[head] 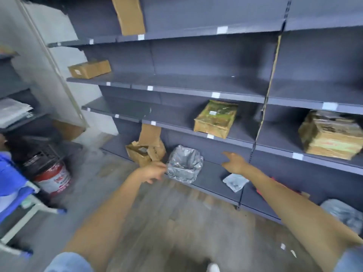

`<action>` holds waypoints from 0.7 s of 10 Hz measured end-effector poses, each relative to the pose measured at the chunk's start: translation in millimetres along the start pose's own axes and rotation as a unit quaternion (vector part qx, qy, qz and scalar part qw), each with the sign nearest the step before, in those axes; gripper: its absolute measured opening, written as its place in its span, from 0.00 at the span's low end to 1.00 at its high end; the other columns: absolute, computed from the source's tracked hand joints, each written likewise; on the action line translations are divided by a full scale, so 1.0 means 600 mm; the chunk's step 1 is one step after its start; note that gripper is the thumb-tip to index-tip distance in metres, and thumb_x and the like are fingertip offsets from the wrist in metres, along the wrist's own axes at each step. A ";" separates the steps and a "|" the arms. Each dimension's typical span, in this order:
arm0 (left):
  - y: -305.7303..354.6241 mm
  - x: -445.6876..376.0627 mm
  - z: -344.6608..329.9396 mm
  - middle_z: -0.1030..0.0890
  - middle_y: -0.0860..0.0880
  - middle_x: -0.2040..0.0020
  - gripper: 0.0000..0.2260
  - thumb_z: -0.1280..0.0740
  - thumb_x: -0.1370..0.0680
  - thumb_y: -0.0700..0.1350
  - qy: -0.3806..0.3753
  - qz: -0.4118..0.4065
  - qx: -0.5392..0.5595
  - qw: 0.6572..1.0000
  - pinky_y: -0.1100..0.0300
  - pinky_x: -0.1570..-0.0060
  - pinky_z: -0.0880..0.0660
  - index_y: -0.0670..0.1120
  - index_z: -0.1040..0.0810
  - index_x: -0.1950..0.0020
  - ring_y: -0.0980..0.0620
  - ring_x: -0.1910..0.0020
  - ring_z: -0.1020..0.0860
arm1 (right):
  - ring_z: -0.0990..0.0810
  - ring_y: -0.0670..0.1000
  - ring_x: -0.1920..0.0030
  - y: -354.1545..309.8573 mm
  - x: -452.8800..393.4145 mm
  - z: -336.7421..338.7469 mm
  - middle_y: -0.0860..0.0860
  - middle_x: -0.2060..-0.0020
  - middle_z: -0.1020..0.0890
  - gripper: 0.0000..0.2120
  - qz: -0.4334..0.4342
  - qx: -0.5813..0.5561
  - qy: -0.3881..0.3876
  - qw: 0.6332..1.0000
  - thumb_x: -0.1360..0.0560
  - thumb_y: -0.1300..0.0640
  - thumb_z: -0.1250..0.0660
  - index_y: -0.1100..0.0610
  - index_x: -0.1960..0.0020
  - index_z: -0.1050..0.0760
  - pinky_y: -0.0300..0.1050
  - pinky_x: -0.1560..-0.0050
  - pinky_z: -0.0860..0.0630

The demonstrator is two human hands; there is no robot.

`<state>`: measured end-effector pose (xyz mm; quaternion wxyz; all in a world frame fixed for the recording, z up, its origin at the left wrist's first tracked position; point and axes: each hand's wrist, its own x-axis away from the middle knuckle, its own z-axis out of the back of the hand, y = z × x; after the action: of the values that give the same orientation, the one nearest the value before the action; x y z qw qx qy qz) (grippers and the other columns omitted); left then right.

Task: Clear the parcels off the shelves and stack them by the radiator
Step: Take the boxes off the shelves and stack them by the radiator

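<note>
Dark grey shelves (196,89) hold scattered parcels. A silver plastic-wrapped parcel (185,163) stands on the bottom shelf. My left hand (152,171) reaches to its left edge, fingers loosely curled, holding nothing that I can make out. My right hand (233,162) is stretched out just right of that parcel, fingers straight, above a small flat grey packet (235,182). A torn cardboard box (145,151) sits left of the silver parcel. Taped brown boxes rest one shelf up, one in the middle (216,118) and one at the right (332,134). The view is motion-blurred.
A small carton (89,68) lies on a higher shelf, and cardboard (129,14) leans on the top one. Another grey bag (343,213) and a red item (275,185) are low right. A paint bucket (54,178) and a blue-topped stand (11,185) crowd the left floor.
</note>
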<state>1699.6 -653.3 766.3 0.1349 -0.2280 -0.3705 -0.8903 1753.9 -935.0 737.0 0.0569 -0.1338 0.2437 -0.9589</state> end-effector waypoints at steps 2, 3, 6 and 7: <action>0.036 -0.167 0.010 0.26 0.40 0.36 0.15 0.43 0.19 0.44 -0.020 -0.008 -0.018 1.000 0.47 0.44 0.27 0.41 0.29 0.33 0.43 0.43 0.24 | 0.33 0.57 0.31 -0.005 -0.198 -0.034 0.57 0.26 0.38 0.24 -0.052 -0.079 -0.052 0.994 0.20 0.59 0.42 0.62 0.26 0.41 0.45 0.36 0.33; 0.107 -0.251 -0.002 0.27 0.41 0.33 0.16 0.42 0.19 0.42 -0.053 -0.051 -0.013 0.997 0.57 0.47 0.29 0.40 0.28 0.32 0.42 0.34 0.28 | 0.26 0.55 0.40 0.040 -0.259 -0.034 0.59 0.36 0.27 0.16 -0.108 -0.071 -0.090 0.988 0.21 0.61 0.42 0.64 0.35 0.32 0.44 0.47 0.29; 0.166 -0.503 0.029 0.24 0.46 0.57 0.05 0.39 0.20 0.42 -0.081 -0.060 0.011 0.995 0.58 0.53 0.27 0.46 0.27 0.56 0.51 0.55 0.27 | 0.29 0.48 0.65 0.125 -0.420 0.040 0.48 0.67 0.29 0.13 -0.219 -0.200 -0.030 0.955 0.24 0.64 0.39 0.52 0.65 0.31 0.38 0.67 0.34; 0.182 -0.578 0.030 0.26 0.46 0.57 0.05 0.40 0.20 0.45 -0.097 -0.049 0.014 0.994 0.60 0.59 0.30 0.45 0.28 0.53 0.50 0.56 0.26 | 0.28 0.51 0.62 0.139 -0.447 0.036 0.52 0.65 0.27 0.12 -0.246 -0.238 -0.028 0.939 0.24 0.63 0.38 0.51 0.64 0.29 0.46 0.58 0.33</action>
<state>2048.0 -691.0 667.2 0.0578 -0.2926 -0.4052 -0.8642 2020.8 -971.1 653.7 -0.2073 -0.2260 0.4230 -0.8526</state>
